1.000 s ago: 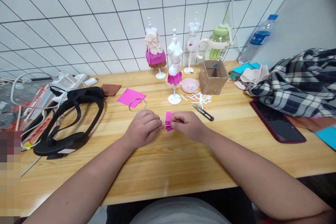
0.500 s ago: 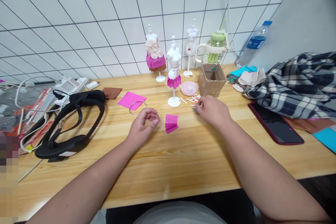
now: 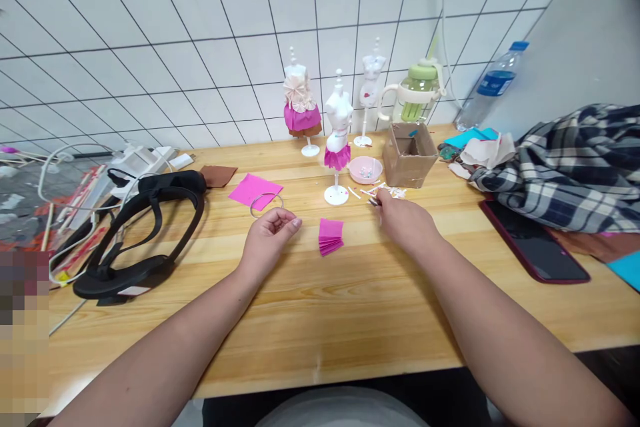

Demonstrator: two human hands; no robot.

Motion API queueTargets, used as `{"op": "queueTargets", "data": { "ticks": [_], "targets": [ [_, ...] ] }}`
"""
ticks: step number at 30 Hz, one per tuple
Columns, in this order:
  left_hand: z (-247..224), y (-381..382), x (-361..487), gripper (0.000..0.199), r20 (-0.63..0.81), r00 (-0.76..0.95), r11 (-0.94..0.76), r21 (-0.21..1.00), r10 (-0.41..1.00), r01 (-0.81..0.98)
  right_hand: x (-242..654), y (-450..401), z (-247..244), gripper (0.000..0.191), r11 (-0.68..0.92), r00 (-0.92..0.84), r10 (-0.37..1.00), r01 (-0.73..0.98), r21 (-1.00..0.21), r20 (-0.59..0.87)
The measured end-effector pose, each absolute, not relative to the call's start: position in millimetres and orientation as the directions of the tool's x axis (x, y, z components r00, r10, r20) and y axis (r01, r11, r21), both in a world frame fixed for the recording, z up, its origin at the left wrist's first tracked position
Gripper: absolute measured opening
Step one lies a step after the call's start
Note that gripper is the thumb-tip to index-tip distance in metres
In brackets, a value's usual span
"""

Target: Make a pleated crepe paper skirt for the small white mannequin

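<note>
A pleated piece of magenta crepe paper point(image 3: 331, 235) lies on the table between my hands. To its left, my left hand point(image 3: 270, 237) rests with fingers curled in and thumb close against them, nothing visible in it. Just behind that hand are a thin metal ring point(image 3: 251, 207) and a flat magenta sheet point(image 3: 253, 188). My right hand point(image 3: 406, 217) is closed around a small metal tool point(image 3: 373, 202); only its grey tip shows. White paper scraps point(image 3: 395, 193) lie right behind these fingers. A small white dress form point(image 3: 339, 110) in a magenta ruffled skirt stands behind the pleated paper.
Two more dress forms, one clothed point(image 3: 301, 97) and one mostly white point(image 3: 371, 77), stand near the wall. A pink bowl point(image 3: 365, 178), cardboard box point(image 3: 413, 170) and green-lidded jug point(image 3: 420, 90) are at the back. A black headset point(image 3: 145, 267) sits left, a phone point(image 3: 543, 247) right.
My left fingers have drawn in towards the thumb. The right hand has shifted slightly, turning the metal tip. The whole view has moved a little, and the pleated paper stays put.
</note>
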State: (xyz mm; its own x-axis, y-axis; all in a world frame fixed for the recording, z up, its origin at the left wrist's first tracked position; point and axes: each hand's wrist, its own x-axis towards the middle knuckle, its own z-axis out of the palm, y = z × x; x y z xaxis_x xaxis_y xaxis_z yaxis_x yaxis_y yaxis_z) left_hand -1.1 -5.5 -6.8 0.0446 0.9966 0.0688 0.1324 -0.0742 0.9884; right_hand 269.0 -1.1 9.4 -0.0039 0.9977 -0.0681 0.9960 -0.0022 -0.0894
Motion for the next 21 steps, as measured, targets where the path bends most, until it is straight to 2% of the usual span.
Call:
{"op": "queueTargets", "data": {
  "ticks": [2, 5, 13, 16, 21],
  "targets": [
    [-7.8, -5.2, -0.9, 0.023, 0.025, 0.051, -0.028, 0.998, 0.998, 0.062, 268.9, -1.7, 12.9, 0.033, -0.036, 0.027, 0.996, 0.994, -0.104, -0.09],
    [-8.6, -5.7, -0.6, 0.022, -0.018, 0.072, 0.019, 1.0, 0.997, -0.004, 269.4, -2.0, 17.4, 0.04, -0.074, 0.069, 0.997, 0.99, -0.118, -0.046],
    [-9.1, -7.0, 0.3, 0.022, -0.04, 0.091, 0.043, 0.998, 0.995, -0.036, 278.4, -0.8, 19.9, 0.044, -0.096, 0.127, 0.966, 0.985, -0.144, 0.223],
    [-9.5, -7.4, 0.7, 0.022, -0.045, 0.097, 0.048, 0.998, 0.994, -0.032, 288.7, 6.5, 15.3, 0.04, -0.08, 0.165, 0.944, 0.955, -0.286, 0.285],
    [-8.0, -8.5, 1.5, 0.022, -0.041, 0.107, 0.046, 0.998, 0.993, -0.041, 293.4, 12.8, 11.5, 0.037, 0.074, 0.203, 0.896, 0.809, -0.583, 0.396]
  ]
}}
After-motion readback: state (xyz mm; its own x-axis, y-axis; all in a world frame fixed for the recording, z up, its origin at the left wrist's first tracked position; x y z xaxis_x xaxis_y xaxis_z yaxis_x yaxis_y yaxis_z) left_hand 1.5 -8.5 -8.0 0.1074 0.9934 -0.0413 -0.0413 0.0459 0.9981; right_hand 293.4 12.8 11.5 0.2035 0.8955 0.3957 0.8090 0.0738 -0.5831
